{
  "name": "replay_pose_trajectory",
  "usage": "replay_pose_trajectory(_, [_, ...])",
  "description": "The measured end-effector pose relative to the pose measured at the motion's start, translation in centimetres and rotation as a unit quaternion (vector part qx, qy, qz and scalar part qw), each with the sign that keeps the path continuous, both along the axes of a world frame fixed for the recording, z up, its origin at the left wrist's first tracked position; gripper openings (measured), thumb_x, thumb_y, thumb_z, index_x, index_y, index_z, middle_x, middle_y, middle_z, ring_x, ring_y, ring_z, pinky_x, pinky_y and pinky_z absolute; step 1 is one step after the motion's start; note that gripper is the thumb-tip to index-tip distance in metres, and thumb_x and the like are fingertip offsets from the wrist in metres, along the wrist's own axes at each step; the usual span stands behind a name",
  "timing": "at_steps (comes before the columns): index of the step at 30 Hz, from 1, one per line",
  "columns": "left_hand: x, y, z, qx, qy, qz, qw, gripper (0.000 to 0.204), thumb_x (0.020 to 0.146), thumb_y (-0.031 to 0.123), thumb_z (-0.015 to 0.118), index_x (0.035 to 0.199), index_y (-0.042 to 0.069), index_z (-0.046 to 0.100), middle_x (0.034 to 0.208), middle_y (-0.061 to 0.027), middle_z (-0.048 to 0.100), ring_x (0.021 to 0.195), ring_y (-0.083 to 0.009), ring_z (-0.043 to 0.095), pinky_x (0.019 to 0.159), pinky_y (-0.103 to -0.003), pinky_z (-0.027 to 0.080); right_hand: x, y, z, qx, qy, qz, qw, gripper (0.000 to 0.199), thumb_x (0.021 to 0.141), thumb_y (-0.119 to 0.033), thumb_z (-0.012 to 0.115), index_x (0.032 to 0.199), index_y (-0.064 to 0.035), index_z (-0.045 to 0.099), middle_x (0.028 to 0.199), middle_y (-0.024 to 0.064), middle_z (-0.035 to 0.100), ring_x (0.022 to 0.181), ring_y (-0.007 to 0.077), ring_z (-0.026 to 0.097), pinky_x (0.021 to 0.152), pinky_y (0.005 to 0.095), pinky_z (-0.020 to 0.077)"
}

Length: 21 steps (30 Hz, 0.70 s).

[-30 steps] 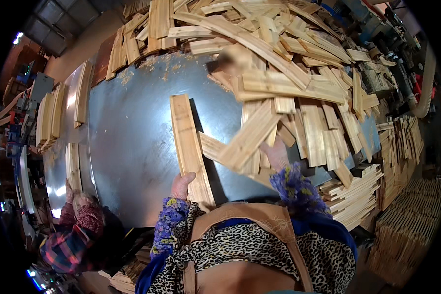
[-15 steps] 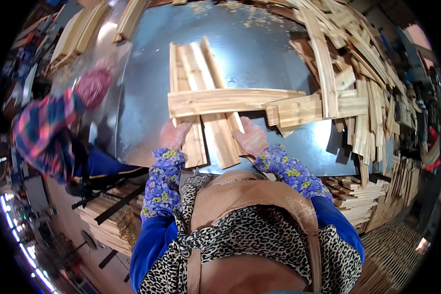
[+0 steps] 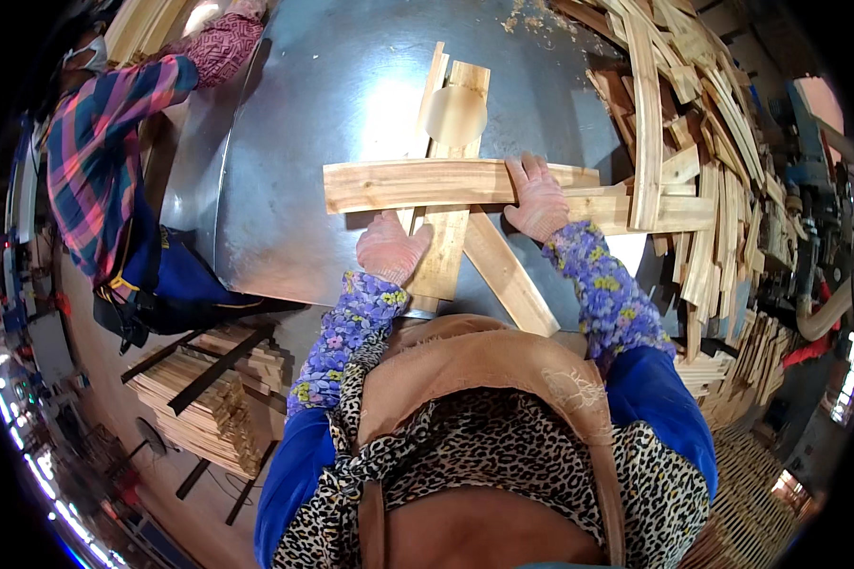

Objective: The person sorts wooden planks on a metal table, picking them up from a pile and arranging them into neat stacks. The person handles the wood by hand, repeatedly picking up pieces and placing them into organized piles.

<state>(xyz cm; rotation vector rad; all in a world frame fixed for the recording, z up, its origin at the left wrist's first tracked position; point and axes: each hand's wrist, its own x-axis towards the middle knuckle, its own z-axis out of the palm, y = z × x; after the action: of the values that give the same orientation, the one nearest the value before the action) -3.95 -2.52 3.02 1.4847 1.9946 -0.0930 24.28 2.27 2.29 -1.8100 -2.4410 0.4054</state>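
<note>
Right hand (image 3: 538, 199) moved off the lengthwise boards (image 3: 441, 251), up onto the crosswise board (image 3: 417, 184); lengthwise boards shifted, slanted board (image 3: 510, 273) now splayed wider toward lower right.

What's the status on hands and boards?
Left hand at lengthwise board, right hand on crosswise board. Crosswise board lies over the lengthwise one. Jumbled board pile off to the right.

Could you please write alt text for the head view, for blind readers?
A person's right hand rests on a board lying across lower boards on a metal table; the left hand touches one of these. A wood pile lies to the right and a co-worker in plaid is at left.
</note>
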Motion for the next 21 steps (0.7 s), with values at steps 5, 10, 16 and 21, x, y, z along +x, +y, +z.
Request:
replay_pose_trajectory(5, [2.4, -1.9, 2.7, 0.033, -0.039, -0.015, 0.999, 0.108, 0.078, 0.054, 0.087, 0.154, -0.005, 0.04, 0.138, -0.0273, 0.062, 0.127, -0.0407, 0.065, 0.107, -0.048, 0.053, -1.8, 6.2, 2.9, -0.158, -0.129, 0.053, 0.978, 0.098, 0.08, -0.035, 0.082, 0.166, -0.0147, 0.039, 0.143, 0.0193, 0.061, 0.136, 0.0382, 0.056, 0.115, 0.0477, 0.0498])
replay_pose_trajectory(10, [3.8, -4.3, -0.5, 0.093, 0.001, -0.003, 0.996, 0.098, 0.085, 0.031, 0.084, 0.16, -0.003, 0.031, 0.139, -0.0252, 0.06, 0.122, -0.0409, 0.067, 0.109, -0.048, 0.056, -0.7, 10.7, 4.4, -0.112, -0.055, 0.005, 0.992, 0.093, 0.085, -0.051, 0.078, 0.162, -0.0138, 0.041, 0.132, 0.0204, 0.067, 0.125, 0.0384, 0.065, 0.107, 0.0488, 0.0549])
replay_pose_trajectory(16, [-6.0, -4.7, -2.5, 0.012, -0.547, 0.443, 0.71, 0.069, 0.091, 0.014, 0.062, 0.156, -0.001, 0.048, 0.13, -0.0237, 0.07, 0.113, -0.0363, 0.074, 0.1, -0.049, 0.064, 0.4, 16.7, 5.1, -0.229, 0.278, 0.086, 0.929, 0.062, 0.101, -0.047, 0.062, 0.146, -0.0038, 0.06, 0.127, 0.0246, 0.072, 0.113, 0.0383, 0.071, 0.103, 0.0457, 0.0563])
replay_pose_trajectory(21, [-10.6, -5.4, -4.5, -0.041, -0.812, 0.403, 0.42, 0.069, 0.097, 0.045, 0.067, 0.146, -0.003, 0.059, 0.127, -0.0252, 0.074, 0.109, -0.0403, 0.077, 0.098, -0.054, 0.066, -8.7, 15.1, 4.6, -0.281, 0.427, -0.044, 0.858, 0.055, 0.105, -0.048, 0.06, 0.128, 0.001, 0.068, 0.119, 0.0234, 0.073, 0.113, 0.0331, 0.071, 0.104, 0.0467, 0.0556])
